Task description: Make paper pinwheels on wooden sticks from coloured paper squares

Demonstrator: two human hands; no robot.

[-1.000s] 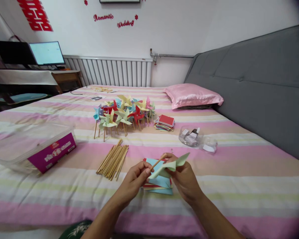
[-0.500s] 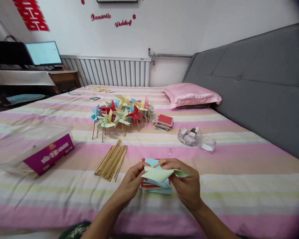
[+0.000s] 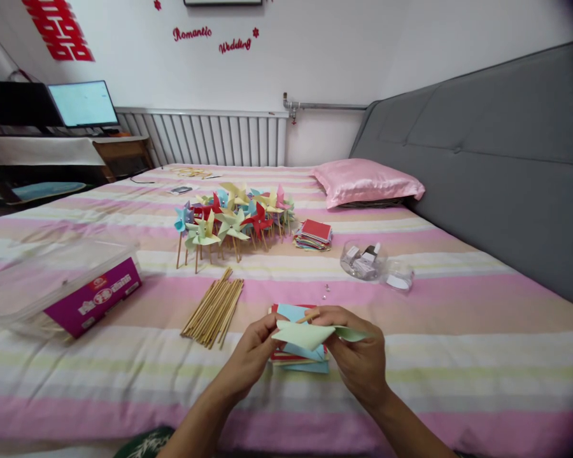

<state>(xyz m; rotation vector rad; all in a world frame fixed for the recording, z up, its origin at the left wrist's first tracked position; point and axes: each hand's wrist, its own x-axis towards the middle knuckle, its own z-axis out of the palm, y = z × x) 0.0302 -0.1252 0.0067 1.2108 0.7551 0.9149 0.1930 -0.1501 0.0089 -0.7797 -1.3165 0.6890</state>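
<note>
Between my two hands is a pale green paper pinwheel (image 3: pixel 305 335), its blades folded and seen edge-on. My left hand (image 3: pixel 254 348) pinches its left edge with thumb and fingers. My right hand (image 3: pixel 358 350) is closed around its right side, and a short end of a wooden stick (image 3: pixel 309 315) shows behind the paper by the right fingertips. Beneath my hands lies a stack of coloured paper squares (image 3: pixel 310 367), blue and red on top. A bundle of wooden sticks (image 3: pixel 214 310) rests to the left. Two tiny shiny pins (image 3: pixel 326 289) lie just beyond the stack.
Several finished pinwheels (image 3: pixel 233 219) stand upright farther back. Beside them is another pile of paper squares (image 3: pixel 314 233). A clear round container (image 3: pixel 363 259) with small packets sits at right, a plastic box with a purple label (image 3: pixel 95 296) at left, a pink pillow (image 3: pixel 367 181) behind.
Both hands stay almost in place, still gripping the green pinwheel. The paper and the stick end have shifted only very slightly.
</note>
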